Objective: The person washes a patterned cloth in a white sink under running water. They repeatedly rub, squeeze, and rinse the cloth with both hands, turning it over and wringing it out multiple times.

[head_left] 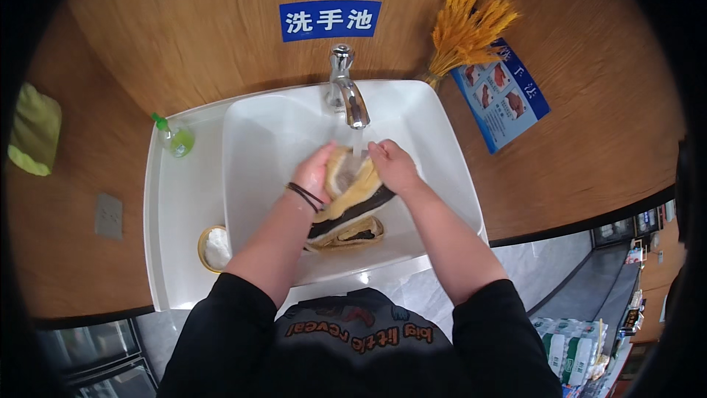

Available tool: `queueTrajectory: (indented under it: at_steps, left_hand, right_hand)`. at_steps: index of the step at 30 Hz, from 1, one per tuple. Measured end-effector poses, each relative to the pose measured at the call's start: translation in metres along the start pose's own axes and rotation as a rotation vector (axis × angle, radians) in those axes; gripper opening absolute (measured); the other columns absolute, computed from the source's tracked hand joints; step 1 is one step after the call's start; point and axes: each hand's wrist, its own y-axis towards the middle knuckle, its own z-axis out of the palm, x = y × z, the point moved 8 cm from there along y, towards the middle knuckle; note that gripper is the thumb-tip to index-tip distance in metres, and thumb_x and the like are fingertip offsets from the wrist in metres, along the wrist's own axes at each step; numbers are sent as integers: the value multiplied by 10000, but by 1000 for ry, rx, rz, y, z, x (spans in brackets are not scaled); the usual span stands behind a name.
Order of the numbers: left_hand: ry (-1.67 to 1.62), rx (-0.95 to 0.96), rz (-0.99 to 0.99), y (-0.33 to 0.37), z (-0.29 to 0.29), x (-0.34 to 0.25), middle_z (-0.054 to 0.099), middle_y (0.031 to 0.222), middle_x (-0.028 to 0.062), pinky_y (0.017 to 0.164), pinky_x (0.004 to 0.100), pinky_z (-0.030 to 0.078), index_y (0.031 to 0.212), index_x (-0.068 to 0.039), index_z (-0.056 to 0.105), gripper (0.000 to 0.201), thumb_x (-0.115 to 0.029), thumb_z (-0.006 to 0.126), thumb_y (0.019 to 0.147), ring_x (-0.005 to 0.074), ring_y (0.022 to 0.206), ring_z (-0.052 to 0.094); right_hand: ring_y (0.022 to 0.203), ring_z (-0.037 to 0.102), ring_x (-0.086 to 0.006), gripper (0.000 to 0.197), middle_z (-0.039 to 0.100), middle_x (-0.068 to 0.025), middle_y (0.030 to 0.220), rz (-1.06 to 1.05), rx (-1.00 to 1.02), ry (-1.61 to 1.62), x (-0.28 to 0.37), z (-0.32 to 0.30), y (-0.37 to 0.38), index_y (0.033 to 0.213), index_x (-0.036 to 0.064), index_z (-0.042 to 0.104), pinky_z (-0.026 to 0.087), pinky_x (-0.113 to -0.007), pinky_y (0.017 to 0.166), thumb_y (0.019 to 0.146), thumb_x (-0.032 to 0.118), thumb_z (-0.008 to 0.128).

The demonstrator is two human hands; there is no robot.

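A yellow, cream and black striped fabric piece (357, 195) hangs between my hands inside the white sink basin (258, 133); its exact kind is unclear. My left hand (315, 170) is closed on its left edge. On the opposite upper edge, my right hand (395, 164) grips it with bent fingers. Water from the chrome faucet (356, 107) runs down between my hands into the spread-apart upper part. The lower end of the fabric, folded and ring-like, rests on the basin's near side.
A green-capped soap bottle (177, 139) and a bowl of white powder (216, 248) sit on the left ledge. Dried yellow wheat stalks (471, 30) and a blue leaflet (501, 96) are at the far right. A green-yellow cloth (35, 131) hangs at far left.
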Motion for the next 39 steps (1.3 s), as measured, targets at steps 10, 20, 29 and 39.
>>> queueTrajectory:
  at_steps: [10, 20, 29, 39]
  left_hand:
    - [640, 27, 75, -46, -2, -53, 540, 967, 68, 763, 357, 471, 1049, -52, 495, 417, -316, 660, 771, 182, 921, 534]
    - [1384, -75, 310, -51, 12, -85, 499, 766, -15, 608, 235, 404, 807, -73, 490, 283, -218, 706, 696, 80, 702, 458]
    - [1291, -174, 876, -127, 108, -172, 471, 759, 0, 621, 233, 406, 764, -62, 439, 235, -72, 644, 650, 85, 698, 433]
    - [108, -2, 159, -76, -4, -89, 555, 1097, 139, 898, 434, 421, 1129, -13, 475, 349, -205, 456, 839, 299, 1027, 531]
  right_hand:
    - [741, 462, -87, 199, 526, -12, 767, -107, 547, 196, 39, -4, -28, 848, 37, 520, 389, -229, 664, 741, 168, 626]
    - [746, 458, -77, 204, 502, 3, 770, -267, 350, 235, 62, -29, -14, 859, 49, 493, 401, -229, 673, 726, 114, 632]
    - [854, 557, -158, 362, 603, -75, 945, -305, 724, 284, 57, 40, -48, 1035, 23, 545, 436, -284, 780, 737, 191, 665]
    - [936, 554, -234, 346, 527, -137, 1038, 192, 378, 1165, 10, 42, 6, 1101, 22, 436, 475, -353, 801, 769, 30, 530]
